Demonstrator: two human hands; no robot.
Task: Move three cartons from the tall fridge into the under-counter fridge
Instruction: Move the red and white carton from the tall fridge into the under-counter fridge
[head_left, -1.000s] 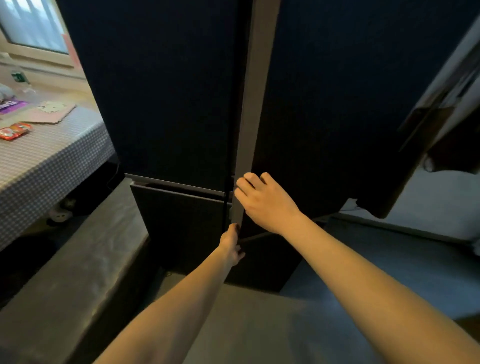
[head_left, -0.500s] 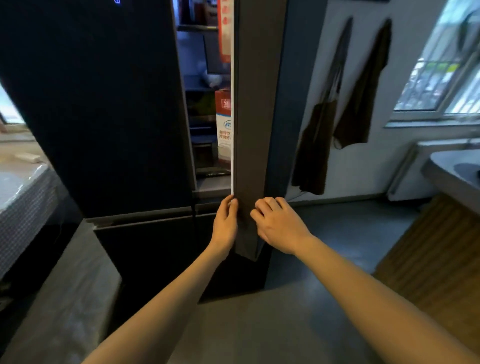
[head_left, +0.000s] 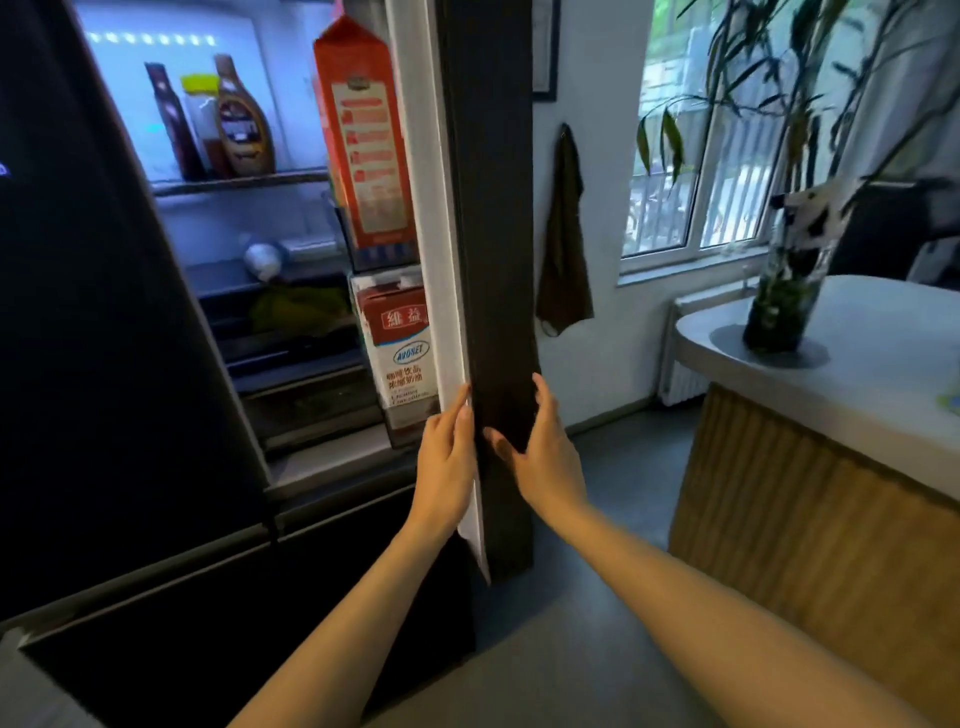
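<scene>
The tall fridge's right door (head_left: 491, 208) stands open, edge-on to me. In its door shelves sit a tall orange-red carton (head_left: 366, 140) above and a red-and-white carton (head_left: 402, 348) below. My left hand (head_left: 449, 460) rests flat on the door's white inner edge, fingers up. My right hand (head_left: 537, 449) presses the door's dark outer face, thumb across the front edge. Both hands hold the door between them near its lower end. The fridge's left door (head_left: 104, 312) is closed. Inside, lit shelves hold sauce bottles (head_left: 228, 122).
A dark lower drawer front (head_left: 234, 623) runs below the open compartment. A counter (head_left: 857, 395) with a wood-slat base stands at right, with a plant vase (head_left: 789, 291) on it. A dark cloth (head_left: 563, 234) hangs on the wall. Grey floor (head_left: 597, 649) lies between.
The fridge door has swung much further open, showing the lit interior and both cartons. Both hands stayed on the door's lower edge, and my view turned up and right.
</scene>
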